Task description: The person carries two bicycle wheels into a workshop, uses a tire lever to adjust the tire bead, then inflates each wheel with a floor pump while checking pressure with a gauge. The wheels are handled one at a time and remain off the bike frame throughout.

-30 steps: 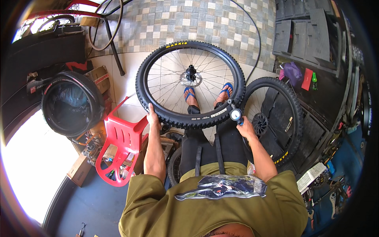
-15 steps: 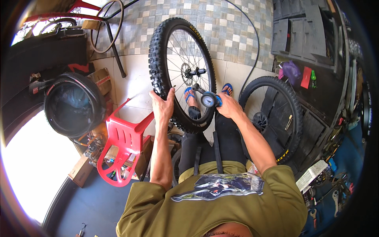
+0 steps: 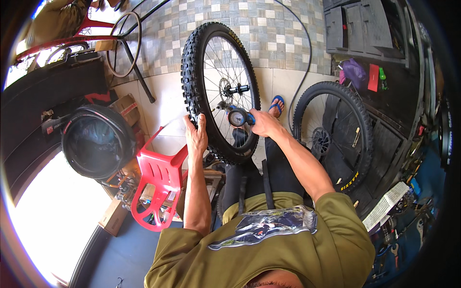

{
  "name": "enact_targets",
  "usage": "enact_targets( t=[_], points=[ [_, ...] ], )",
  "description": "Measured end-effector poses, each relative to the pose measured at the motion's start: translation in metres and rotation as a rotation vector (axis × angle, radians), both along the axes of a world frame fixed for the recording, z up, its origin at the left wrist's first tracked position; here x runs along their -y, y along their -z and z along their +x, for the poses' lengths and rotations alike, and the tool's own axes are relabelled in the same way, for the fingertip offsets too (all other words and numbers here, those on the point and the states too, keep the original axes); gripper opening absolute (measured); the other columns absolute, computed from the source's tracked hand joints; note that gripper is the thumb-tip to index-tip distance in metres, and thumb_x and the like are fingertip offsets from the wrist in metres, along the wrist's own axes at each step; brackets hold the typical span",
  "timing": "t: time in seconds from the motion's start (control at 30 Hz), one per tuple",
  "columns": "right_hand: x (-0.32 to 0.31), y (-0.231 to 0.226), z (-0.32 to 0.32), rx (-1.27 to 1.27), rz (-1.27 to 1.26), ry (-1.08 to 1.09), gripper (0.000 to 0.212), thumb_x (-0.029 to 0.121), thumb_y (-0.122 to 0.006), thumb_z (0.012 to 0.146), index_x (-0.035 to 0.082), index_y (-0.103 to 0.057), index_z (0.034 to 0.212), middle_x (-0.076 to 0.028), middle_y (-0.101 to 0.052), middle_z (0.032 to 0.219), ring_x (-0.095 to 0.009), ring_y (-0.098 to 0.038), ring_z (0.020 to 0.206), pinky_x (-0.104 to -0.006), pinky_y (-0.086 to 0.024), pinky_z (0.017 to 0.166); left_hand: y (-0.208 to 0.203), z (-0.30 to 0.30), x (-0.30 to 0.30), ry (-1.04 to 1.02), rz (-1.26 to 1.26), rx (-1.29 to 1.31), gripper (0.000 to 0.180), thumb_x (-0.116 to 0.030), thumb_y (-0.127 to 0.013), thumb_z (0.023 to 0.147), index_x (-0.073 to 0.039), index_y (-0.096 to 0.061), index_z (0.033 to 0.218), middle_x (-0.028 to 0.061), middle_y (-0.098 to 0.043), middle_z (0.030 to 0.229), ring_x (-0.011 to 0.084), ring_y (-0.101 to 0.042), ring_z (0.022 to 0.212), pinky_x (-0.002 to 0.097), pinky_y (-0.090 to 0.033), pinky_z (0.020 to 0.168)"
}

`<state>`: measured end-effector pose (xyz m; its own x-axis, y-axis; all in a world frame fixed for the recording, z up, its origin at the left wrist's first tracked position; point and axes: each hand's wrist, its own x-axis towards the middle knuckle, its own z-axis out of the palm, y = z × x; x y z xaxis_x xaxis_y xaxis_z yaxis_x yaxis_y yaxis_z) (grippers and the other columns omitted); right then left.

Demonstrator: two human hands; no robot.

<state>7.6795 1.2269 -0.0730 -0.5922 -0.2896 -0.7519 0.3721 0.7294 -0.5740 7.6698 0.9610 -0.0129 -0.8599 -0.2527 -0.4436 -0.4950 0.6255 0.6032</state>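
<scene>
A bicycle wheel with a knobby black tyre stands upright in front of my legs, its hub and spokes showing. My left hand grips the tyre on its near left side, thumb up along the tread. In my right hand is a blue tyre inflator with a round dial gauge, held across the wheel's spokes. The inflator's tip points at the left inner side of the rim, close to the valve area. I cannot tell whether it touches the valve.
A second knobby wheel leans against dark cabinets at right. At left are a red plastic chair and stacked tyres. A black hose runs over the tiled floor. Tools lie at lower right. Part of another person shows at upper left.
My right hand has brought the inflator leftward, its tip now close to the rim's left inner side. My left hand has shifted slightly down the tyre. Another person has appeared at upper left.
</scene>
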Motion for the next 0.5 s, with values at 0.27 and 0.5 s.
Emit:
enact_targets(
  t=[0.27, 0.5],
  points=[
    [0.009, 0.001, -0.004, 0.009, 0.009, -0.044, 0.058, 0.046, -0.072, 0.093, 0.000, -0.062, 0.129, -0.029, -0.074, 0.112, -0.048, -0.069, 0.111, -0.0542, -0.056, 0.094, -0.005, -0.002, -0.003, 0.006, 0.012, -0.012, 0.069, -0.062, -0.057, 0.105, -0.001, -0.045, 0.136, 0.0317, -0.066, 0.111, 0.0527, -0.063, 0.103, 0.0557, -0.048, 0.090],
    [0.004, -0.003, -0.005, 0.017, -0.012, -0.034, 0.064, 0.052, -0.074, 0.091, 0.000, -0.064, 0.126, -0.029, -0.074, 0.110, -0.048, -0.070, 0.109, -0.0529, -0.056, 0.093, -0.007, -0.002, -0.011, 0.038, 0.004, -0.024, 0.065, -0.058, -0.058, 0.105, -0.002, -0.044, 0.134, 0.0319, -0.065, 0.110, 0.0533, -0.063, 0.102, 0.0562, -0.049, 0.088]
  ],
)
